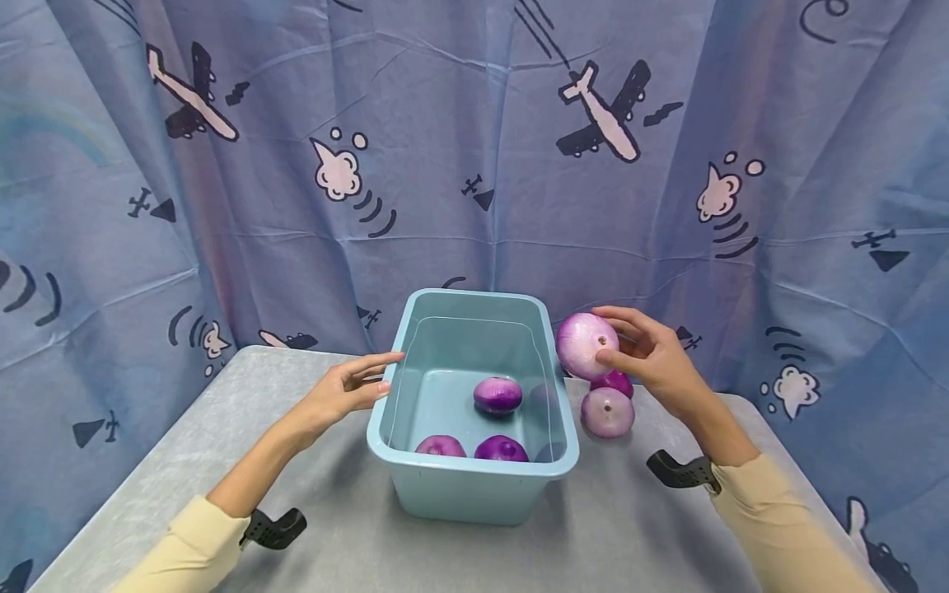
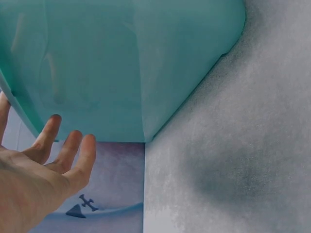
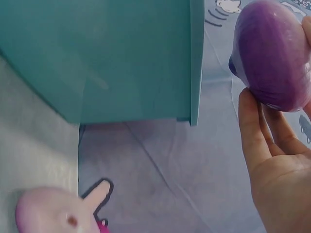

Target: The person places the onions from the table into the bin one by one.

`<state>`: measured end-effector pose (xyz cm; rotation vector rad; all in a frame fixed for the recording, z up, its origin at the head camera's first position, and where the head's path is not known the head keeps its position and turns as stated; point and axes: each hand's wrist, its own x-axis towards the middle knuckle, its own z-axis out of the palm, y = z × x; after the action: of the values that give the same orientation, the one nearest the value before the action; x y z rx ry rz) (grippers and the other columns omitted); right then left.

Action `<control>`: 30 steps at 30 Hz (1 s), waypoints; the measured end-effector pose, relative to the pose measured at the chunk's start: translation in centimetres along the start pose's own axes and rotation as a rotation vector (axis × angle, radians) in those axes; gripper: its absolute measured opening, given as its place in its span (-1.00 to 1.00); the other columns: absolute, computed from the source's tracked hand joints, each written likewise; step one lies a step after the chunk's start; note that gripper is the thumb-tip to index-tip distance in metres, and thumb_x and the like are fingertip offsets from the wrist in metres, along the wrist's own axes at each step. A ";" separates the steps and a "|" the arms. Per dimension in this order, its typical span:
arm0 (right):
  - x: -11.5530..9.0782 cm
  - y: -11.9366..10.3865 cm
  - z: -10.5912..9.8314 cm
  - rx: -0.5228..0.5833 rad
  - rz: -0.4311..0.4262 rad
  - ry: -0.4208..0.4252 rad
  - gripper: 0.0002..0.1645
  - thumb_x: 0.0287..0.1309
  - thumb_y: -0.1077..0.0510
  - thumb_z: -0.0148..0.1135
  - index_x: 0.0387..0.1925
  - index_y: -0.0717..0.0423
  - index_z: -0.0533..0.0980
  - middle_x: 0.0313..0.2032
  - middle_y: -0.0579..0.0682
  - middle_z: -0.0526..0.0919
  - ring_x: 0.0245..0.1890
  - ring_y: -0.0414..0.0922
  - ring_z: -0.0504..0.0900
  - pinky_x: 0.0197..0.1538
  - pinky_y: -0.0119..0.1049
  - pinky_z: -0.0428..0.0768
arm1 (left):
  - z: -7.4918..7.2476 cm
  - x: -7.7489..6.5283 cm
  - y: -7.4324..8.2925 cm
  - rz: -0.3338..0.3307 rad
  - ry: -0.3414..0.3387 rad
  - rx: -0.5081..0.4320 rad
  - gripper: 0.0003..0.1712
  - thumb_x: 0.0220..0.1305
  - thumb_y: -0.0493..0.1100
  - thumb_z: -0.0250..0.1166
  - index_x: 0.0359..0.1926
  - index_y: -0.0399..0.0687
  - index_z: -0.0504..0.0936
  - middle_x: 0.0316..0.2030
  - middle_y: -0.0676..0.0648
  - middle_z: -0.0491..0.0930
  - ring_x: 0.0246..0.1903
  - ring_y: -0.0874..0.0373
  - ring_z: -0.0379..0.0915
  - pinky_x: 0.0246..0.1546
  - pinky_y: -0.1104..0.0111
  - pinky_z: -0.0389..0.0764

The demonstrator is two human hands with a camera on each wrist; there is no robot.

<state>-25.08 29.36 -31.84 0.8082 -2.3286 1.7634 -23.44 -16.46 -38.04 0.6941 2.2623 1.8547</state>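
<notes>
My right hand (image 1: 652, 354) holds a purple onion (image 1: 582, 342) up beside the bin's right rim, thumb on the near side and fingers behind it. In the right wrist view the same onion (image 3: 272, 56) rests against the fingertips. A light blue plastic bin (image 1: 474, 494) stands on the table. My left hand (image 1: 341, 391) is at its left rim, thumb and fingertips right at the edge; the left wrist view shows the fingers (image 2: 85, 155) loosely extended along the outer wall. Inside the bin lie a purple onion (image 1: 497, 395) and two more onions (image 1: 501, 449), partly hidden by the front rim.
Right of the bin, a pale purple onion (image 1: 608, 413) sits on the grey table (image 1: 311, 511), with a darker one (image 1: 615, 383) behind it, partly hidden. A blue curtain (image 1: 445, 165) printed with airplanes hangs behind the table.
</notes>
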 end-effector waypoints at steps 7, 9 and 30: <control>1.5 0.0 1.9 0.085 -0.034 -0.021 -0.36 0.21 0.45 0.34 0.32 0.17 0.47 0.17 0.09 0.57 0.08 0.02 0.62 0.06 -0.22 0.62 | -0.1 -0.1 0.0 -0.001 -0.002 -0.007 -0.40 0.45 -0.11 0.30 0.45 0.01 0.44 0.34 -0.20 0.42 0.22 -0.07 0.44 0.10 0.09 0.54; 1.9 0.0 2.5 0.083 -0.030 -0.030 -0.37 0.22 0.42 0.35 0.32 0.14 0.47 0.17 0.10 0.57 0.08 0.02 0.62 0.05 -0.20 0.63 | -0.1 -0.1 -0.1 0.000 -0.001 -0.007 -0.40 0.45 -0.12 0.29 0.45 0.01 0.44 0.34 -0.20 0.42 0.22 -0.08 0.44 0.10 0.08 0.54; 4.5 -0.9 6.0 0.154 -0.024 -0.099 -0.36 0.20 0.33 0.43 0.31 0.09 0.49 0.20 0.20 0.53 0.12 0.13 0.59 0.06 -0.14 0.62 | 0.1 -0.1 0.2 -0.005 0.000 -0.005 -0.39 0.45 -0.09 0.30 0.46 0.04 0.43 0.36 -0.20 0.39 0.26 -0.09 0.40 0.15 0.00 0.50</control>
<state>-27.15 22.09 -31.18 0.9628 -2.2527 1.9548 -23.22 -16.41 -37.91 0.6878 2.2561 1.8576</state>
